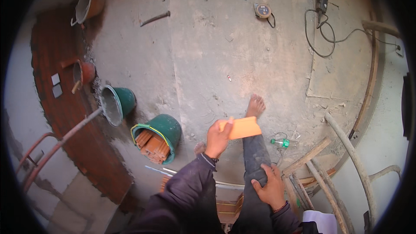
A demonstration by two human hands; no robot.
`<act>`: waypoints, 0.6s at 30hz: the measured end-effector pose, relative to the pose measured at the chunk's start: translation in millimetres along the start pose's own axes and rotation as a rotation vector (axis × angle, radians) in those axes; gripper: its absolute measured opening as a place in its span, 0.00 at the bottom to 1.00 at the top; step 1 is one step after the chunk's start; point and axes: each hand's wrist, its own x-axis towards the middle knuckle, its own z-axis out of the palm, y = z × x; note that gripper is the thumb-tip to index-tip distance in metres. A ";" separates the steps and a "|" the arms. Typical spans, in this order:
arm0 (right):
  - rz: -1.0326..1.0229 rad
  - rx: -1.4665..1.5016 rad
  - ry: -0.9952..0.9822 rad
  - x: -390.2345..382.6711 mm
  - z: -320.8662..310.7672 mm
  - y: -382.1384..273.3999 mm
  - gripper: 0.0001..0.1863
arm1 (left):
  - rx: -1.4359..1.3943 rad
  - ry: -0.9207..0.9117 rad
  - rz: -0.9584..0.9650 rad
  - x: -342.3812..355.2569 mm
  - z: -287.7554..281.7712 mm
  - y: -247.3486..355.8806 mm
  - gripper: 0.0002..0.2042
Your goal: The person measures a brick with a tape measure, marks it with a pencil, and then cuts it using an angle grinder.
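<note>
Tile (pixel 243 128) looks orange, roughly oblong.

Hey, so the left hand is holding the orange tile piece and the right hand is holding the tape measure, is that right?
Not quite: the tape measure lies on the floor. In the head view, the right hand rests on the dark trouser leg instead. The left hand is indeed holding the orange tile piece.
</note>
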 end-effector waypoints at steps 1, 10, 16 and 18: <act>-0.083 0.004 0.122 7.1 -14.4 -13.0 0.40 | 0.110 -0.131 0.063 9.1 -0.4 34.7 0.20; -0.547 -0.086 0.213 177.8 -146.2 -138.1 0.46 | 0.387 -0.651 0.115 106.4 -3.1 226.0 0.17; -0.541 -0.010 0.279 268.6 -170.2 -186.4 0.40 | 0.398 -0.620 0.167 206.9 23.4 270.2 0.17; -0.573 0.009 0.318 307.1 -184.6 -198.7 0.38 | 0.295 -0.562 0.157 241.0 25.3 274.3 0.17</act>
